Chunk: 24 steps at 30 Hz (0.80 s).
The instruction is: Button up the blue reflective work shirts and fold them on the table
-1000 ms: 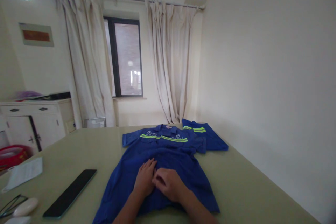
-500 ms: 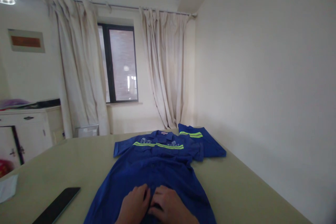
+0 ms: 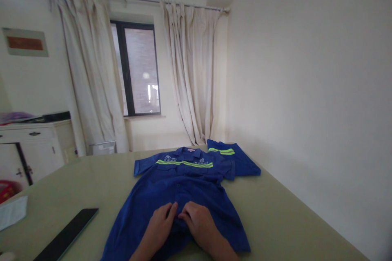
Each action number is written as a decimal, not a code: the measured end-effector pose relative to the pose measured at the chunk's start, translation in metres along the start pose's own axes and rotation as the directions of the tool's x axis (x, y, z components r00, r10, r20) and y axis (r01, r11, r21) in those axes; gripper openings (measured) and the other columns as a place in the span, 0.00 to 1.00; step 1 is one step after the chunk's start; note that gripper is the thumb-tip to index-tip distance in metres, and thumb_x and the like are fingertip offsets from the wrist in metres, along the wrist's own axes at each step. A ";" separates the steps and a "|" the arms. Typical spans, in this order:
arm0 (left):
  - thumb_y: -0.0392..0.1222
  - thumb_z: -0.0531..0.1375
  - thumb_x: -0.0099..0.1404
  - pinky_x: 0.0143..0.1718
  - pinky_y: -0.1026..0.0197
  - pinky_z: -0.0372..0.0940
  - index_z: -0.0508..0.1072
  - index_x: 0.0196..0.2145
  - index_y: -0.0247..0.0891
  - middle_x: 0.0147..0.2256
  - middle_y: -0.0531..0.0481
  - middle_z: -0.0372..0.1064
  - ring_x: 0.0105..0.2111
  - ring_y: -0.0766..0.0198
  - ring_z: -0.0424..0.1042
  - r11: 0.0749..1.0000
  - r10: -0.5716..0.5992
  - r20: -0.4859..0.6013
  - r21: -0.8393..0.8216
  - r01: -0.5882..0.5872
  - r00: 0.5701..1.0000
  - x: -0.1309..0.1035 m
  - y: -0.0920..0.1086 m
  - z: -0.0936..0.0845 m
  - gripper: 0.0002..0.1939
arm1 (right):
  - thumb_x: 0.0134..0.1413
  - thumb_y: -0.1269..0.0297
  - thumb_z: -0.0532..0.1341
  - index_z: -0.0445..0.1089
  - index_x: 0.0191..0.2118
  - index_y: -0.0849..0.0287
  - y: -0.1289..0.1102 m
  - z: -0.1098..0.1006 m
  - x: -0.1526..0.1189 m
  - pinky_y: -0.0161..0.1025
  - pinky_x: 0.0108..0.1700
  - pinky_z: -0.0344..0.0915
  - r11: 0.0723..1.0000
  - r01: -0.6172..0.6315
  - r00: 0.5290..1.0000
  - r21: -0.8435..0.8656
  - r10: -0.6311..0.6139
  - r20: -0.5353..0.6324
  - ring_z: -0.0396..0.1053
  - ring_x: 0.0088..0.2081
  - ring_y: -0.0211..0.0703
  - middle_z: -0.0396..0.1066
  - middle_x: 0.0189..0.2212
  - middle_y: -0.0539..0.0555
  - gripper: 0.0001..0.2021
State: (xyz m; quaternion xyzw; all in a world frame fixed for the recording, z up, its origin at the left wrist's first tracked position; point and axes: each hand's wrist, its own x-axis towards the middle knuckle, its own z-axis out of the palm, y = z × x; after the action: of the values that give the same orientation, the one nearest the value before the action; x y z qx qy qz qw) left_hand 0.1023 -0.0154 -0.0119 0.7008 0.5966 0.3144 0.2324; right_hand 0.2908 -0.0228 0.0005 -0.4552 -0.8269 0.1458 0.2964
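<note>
1. The blue shirt (image 3: 196,191) was lying spread out on the desk (image 3: 98,179), with its front side facing up and its collar (image 3: 188,153) pointing away from the person.
2. Both hands were over the lower part of this shirt, close to the middle line of its front, so the cloth was below them and also extended beyond them on both sides.
3. The left hand (image 3: 163,218) was placed just to the left of the front opening; its fingers were bent and its thumb reached forward on the cloth.
4. The right hand (image 3: 197,220) was just beside it, on the other side of the opening, with the fingers curled inward and their tips directed to the left hand.
5. The fingertips were small and dim in this view, so I could not tell whether either hand was pinching the fabric or only touching it.
6. Farther from the hands, a yellow-green stripe (image 3: 197,164) crossed the chest, and the two short sleeves lay outward to the sides.
7. A folded blue garment (image 3: 245,163) was lying behind the right-side sleeve, near the far edge of the desk.
8. On the left, well apart from the shirt, there were a black flat device (image 3: 69,232) and a white sheet (image 3: 14,212).
</note>
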 end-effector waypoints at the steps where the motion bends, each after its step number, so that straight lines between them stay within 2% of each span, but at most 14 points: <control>1: 0.61 0.48 0.70 0.44 0.57 0.64 0.79 0.34 0.43 0.36 0.45 0.79 0.40 0.52 0.75 1.000 -0.012 -0.018 0.020 0.013 1.000 -0.001 -0.003 0.001 0.26 | 0.67 0.61 0.61 0.73 0.38 0.54 0.000 0.001 0.000 0.33 0.38 0.59 1.000 -0.009 1.000 -0.006 0.009 -0.011 0.74 0.38 0.41 0.78 0.36 0.49 0.06; 6: 0.66 0.53 0.64 0.46 0.54 0.64 0.81 0.46 0.42 0.37 0.42 0.80 0.41 0.48 0.75 0.998 0.008 -0.008 0.059 -0.007 1.000 -0.004 -0.015 0.009 0.30 | 0.66 0.64 0.62 0.73 0.37 0.54 0.001 0.004 0.000 0.33 0.37 0.59 0.999 -0.028 0.999 -0.025 0.027 -0.019 0.75 0.37 0.40 0.78 0.35 0.48 0.05; 8: 0.67 0.50 0.65 0.46 0.53 0.64 0.81 0.44 0.40 0.37 0.42 0.79 0.40 0.47 0.75 1.000 -0.027 0.010 0.017 0.026 1.000 -0.005 -0.011 0.009 0.32 | 0.66 0.64 0.63 0.73 0.37 0.54 0.000 0.004 0.000 0.32 0.37 0.59 1.000 -0.017 1.000 -0.016 0.016 -0.013 0.75 0.36 0.40 0.77 0.35 0.48 0.04; 11: 0.67 0.45 0.69 0.47 0.54 0.64 0.81 0.35 0.39 0.36 0.44 0.80 0.42 0.48 0.74 0.989 -0.078 0.029 -0.125 0.081 0.997 -0.004 0.002 0.004 0.34 | 0.66 0.63 0.62 0.73 0.37 0.55 -0.002 0.002 -0.001 0.32 0.37 0.59 1.000 0.003 1.000 0.008 -0.002 -0.031 0.74 0.35 0.39 0.77 0.35 0.48 0.06; 14: 0.68 0.46 0.68 0.47 0.57 0.64 0.79 0.32 0.39 0.35 0.47 0.79 0.42 0.51 0.74 0.965 -0.022 0.050 -0.262 0.035 0.998 -0.001 0.016 -0.002 0.33 | 0.67 0.62 0.62 0.73 0.37 0.55 -0.003 -0.001 -0.002 0.32 0.38 0.59 0.999 0.012 0.999 0.033 -0.010 -0.053 0.74 0.36 0.39 0.77 0.35 0.49 0.07; 17: 0.68 0.45 0.68 0.45 0.59 0.65 0.77 0.32 0.40 0.33 0.48 0.77 0.40 0.55 0.73 0.945 0.046 0.054 -0.325 -0.026 0.997 0.002 0.018 -0.004 0.33 | 0.68 0.62 0.61 0.73 0.37 0.55 -0.004 -0.001 -0.002 0.32 0.40 0.60 0.999 0.015 0.998 0.053 -0.012 -0.057 0.75 0.37 0.39 0.77 0.36 0.49 0.07; 19: 0.67 0.45 0.69 0.45 0.58 0.65 0.77 0.32 0.40 0.34 0.47 0.77 0.40 0.54 0.74 0.974 -0.002 0.022 -0.225 0.007 1.000 0.001 0.013 -0.004 0.32 | 0.68 0.62 0.61 0.73 0.38 0.55 -0.005 -0.001 -0.002 0.32 0.40 0.60 0.999 0.011 0.999 0.048 -0.008 -0.054 0.75 0.38 0.39 0.77 0.36 0.48 0.06; 22: 0.63 0.48 0.68 0.47 0.52 0.64 0.79 0.36 0.41 0.37 0.41 0.78 0.42 0.48 0.75 0.981 -0.170 -0.052 0.087 0.174 0.984 -0.005 -0.001 -0.004 0.29 | 0.66 0.63 0.63 0.73 0.37 0.54 -0.006 0.004 -0.002 0.32 0.39 0.60 1.000 0.019 0.999 0.023 -0.018 -0.046 0.74 0.36 0.39 0.77 0.35 0.48 0.05; 24: 0.62 0.52 0.66 0.47 0.48 0.64 0.80 0.40 0.41 0.40 0.39 0.77 0.43 0.44 0.75 0.963 -0.190 -0.040 0.186 0.194 0.981 -0.008 -0.009 -0.004 0.26 | 0.66 0.63 0.63 0.72 0.35 0.55 -0.006 0.007 -0.002 0.32 0.39 0.60 0.999 0.038 0.999 -0.002 -0.038 -0.038 0.74 0.36 0.39 0.77 0.34 0.47 0.06</control>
State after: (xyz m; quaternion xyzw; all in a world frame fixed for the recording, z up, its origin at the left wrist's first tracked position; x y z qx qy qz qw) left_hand 0.0927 -0.0220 -0.0165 0.6552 0.6912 0.2403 0.1876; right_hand 0.2834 -0.0280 -0.0025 -0.4423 -0.8297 0.1311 0.3143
